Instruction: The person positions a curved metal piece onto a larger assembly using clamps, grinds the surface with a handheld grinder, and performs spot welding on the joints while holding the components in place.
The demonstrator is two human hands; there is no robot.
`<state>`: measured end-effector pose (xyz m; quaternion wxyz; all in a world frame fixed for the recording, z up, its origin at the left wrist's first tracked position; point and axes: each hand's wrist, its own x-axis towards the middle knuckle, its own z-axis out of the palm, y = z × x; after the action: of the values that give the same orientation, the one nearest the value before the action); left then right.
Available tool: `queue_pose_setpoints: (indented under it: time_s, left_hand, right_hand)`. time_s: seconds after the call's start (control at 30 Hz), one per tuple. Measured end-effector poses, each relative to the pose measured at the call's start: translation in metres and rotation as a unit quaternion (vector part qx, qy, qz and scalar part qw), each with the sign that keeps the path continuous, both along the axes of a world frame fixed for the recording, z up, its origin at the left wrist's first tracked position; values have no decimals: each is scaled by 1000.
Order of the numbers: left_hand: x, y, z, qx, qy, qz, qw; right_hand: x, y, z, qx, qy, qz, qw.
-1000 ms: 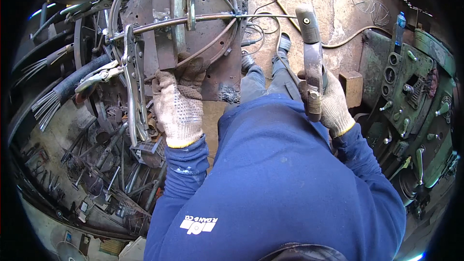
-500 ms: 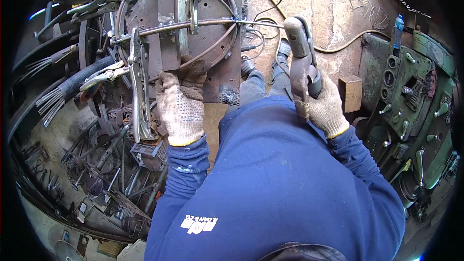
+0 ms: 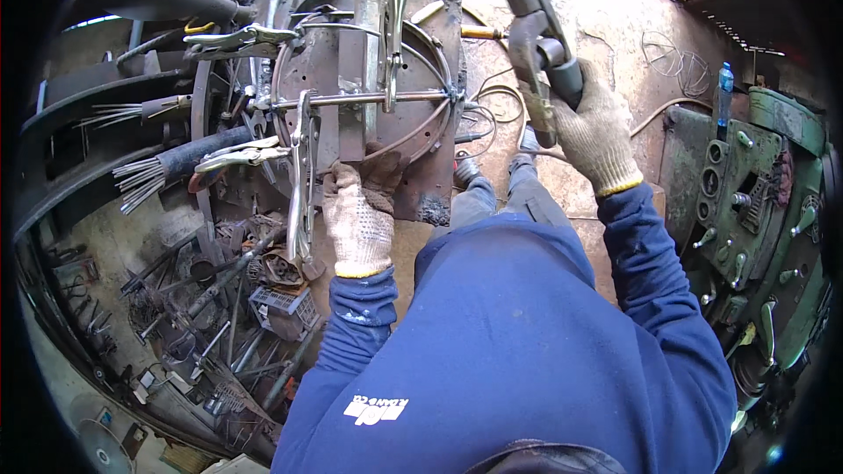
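My left hand (image 3: 360, 219), in a dotted knit glove with brown-stained fingers, is closed at the near end of a flat steel bar (image 3: 352, 127); its fingertips are partly hidden. The bar lies across a round metal-rod ring (image 3: 421, 136) on a dark steel plate (image 3: 408, 197). A straight rod (image 3: 369, 99) crosses ring and bar. Long locking pliers (image 3: 303, 184) grip near its left end, and a second pair of locking pliers (image 3: 397, 35) stands over the bar. My right hand (image 3: 599, 132) grips an electrode holder (image 3: 531, 44), raised right of the plate, with a thin electrode pointing left from its jaws.
More locking pliers (image 3: 241, 39) and bundled thin rods (image 3: 140, 180) lie left of the plate. Scrap metal and a grey crate (image 3: 285, 312) cover the lower left floor. Cables (image 3: 500, 105) run over the floor, right of the plate. A green machine (image 3: 746, 202) with levers stands at right.
My right hand has lifted the electrode holder up and away from my body. The view has shifted, moving the plate and ring right and down in the picture. My left hand stays at the bar's end.
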<state>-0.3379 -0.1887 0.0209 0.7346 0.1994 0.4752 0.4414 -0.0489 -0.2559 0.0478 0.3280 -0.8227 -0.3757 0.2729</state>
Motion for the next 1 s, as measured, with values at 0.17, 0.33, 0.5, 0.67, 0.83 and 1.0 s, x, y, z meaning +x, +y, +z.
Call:
queue_pose_setpoints:
  time_s: [0.17, 0.33, 0.5, 0.67, 0.83, 1.0]
  left_hand:
    - [1, -1, 3, -4, -6, 14, 1000]
    - [1, -1, -3, -8, -3, 42, 999]
    - [-36, 6, -38, -123, -212, -30, 969]
    - [-35, 0, -34, -18, -142, -32, 989]
    - [-2, 6, 1, -75, -14, 28, 997]
    - [-23, 6, -16, -32, -187, -34, 981]
  right_hand:
    - [6, 20, 6, -66, -110, 99, 987]
    - [6, 36, 33, -145, -94, 98, 980]
    - [23, 22, 3, -6, -140, 130, 981]
    - [15, 17, -1, 31, 66, 23, 997]
    - [5, -52, -35, 127, 156, 0, 980]
    - [-20, -106, -51, 92, 279, -27, 956]
